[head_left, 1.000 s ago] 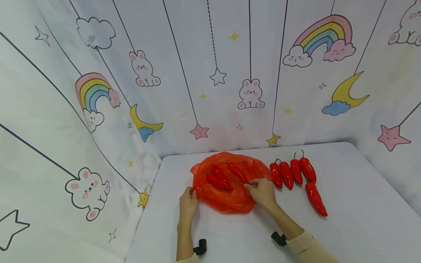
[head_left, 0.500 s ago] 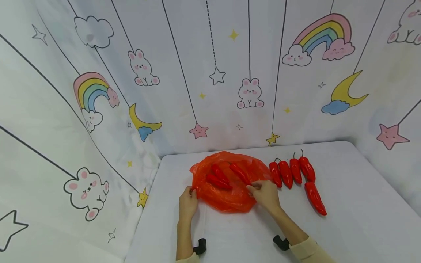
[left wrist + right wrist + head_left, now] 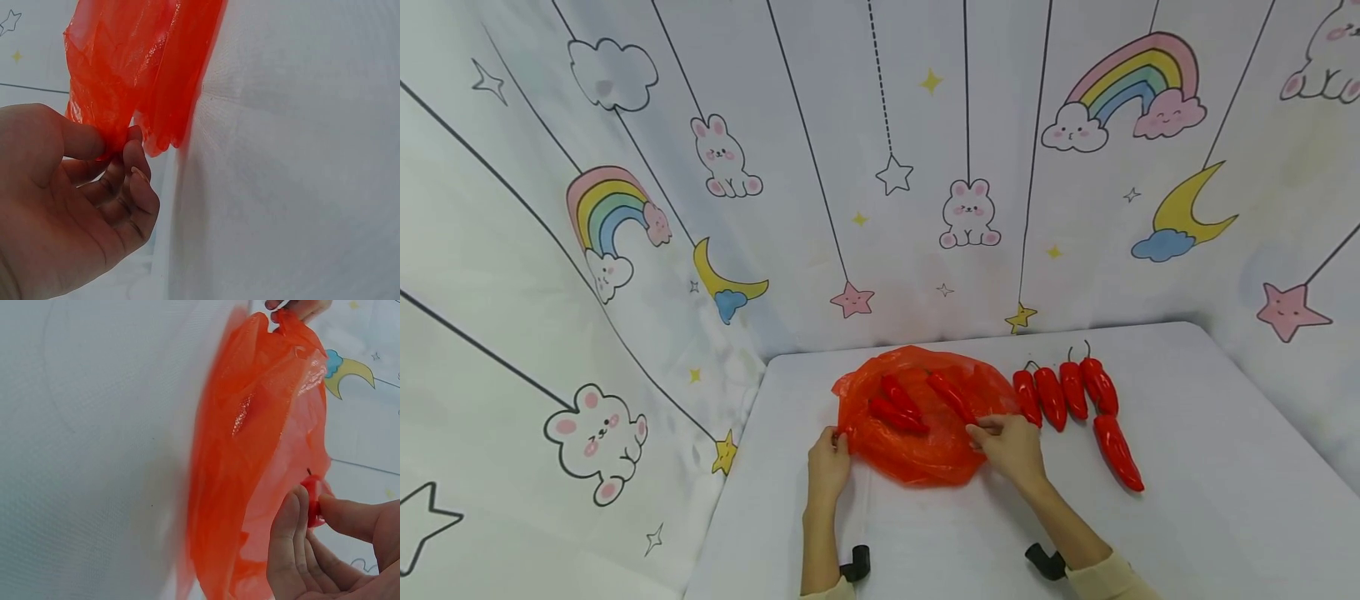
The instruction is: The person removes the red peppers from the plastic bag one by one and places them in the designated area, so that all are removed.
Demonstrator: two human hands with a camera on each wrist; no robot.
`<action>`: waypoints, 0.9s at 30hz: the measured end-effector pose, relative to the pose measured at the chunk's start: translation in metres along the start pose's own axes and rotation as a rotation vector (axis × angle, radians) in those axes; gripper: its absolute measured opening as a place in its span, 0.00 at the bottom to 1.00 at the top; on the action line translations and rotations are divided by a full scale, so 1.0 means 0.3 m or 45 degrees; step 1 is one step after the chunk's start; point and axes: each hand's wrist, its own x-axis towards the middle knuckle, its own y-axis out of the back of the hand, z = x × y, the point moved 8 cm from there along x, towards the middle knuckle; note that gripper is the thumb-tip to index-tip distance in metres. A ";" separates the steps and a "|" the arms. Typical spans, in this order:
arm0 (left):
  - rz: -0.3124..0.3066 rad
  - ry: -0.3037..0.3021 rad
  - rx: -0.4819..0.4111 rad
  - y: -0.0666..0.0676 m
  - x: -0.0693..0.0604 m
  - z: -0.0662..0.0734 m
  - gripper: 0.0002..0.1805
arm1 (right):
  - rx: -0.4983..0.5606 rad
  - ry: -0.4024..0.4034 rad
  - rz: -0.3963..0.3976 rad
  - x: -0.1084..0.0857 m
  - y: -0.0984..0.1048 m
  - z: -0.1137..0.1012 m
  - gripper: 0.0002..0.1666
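My left hand [image 3: 829, 467] pinches the left edge of an orange-red plastic bag [image 3: 913, 465] between thumb and fingers. In the left wrist view, the bag's crumpled film [image 3: 119, 75] rises from the fingertips. My right hand [image 3: 1013, 452] holds a red chili pepper [image 3: 950, 395] by its near end, over the right part of the bag. Its tip shows between thumb and fingers as a small red pepper end [image 3: 314, 500] in the right wrist view. Two other red chili peppers [image 3: 901, 395] lie to its left, on or in the bag; I cannot tell which.
To the right of the bag stands a row of several red chili peppers [image 3: 1051, 398] on the white table [image 3: 1210, 433]. One more pepper [image 3: 1117, 452] lies below the row's right end. A patterned cloth [image 3: 820, 167] hangs behind the table.
My right hand has shifted slightly right and toward me, and the pepper in it has moved the same way. My left hand stays at the bag's edge.
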 end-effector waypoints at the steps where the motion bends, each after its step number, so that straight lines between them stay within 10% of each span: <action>1: -0.001 0.004 -0.002 0.000 -0.001 -0.001 0.08 | 0.006 0.001 0.000 -0.001 0.003 -0.001 0.19; 27: 0.021 -0.025 0.013 -0.003 0.001 0.000 0.08 | 0.077 -0.101 0.014 -0.062 0.073 0.048 0.23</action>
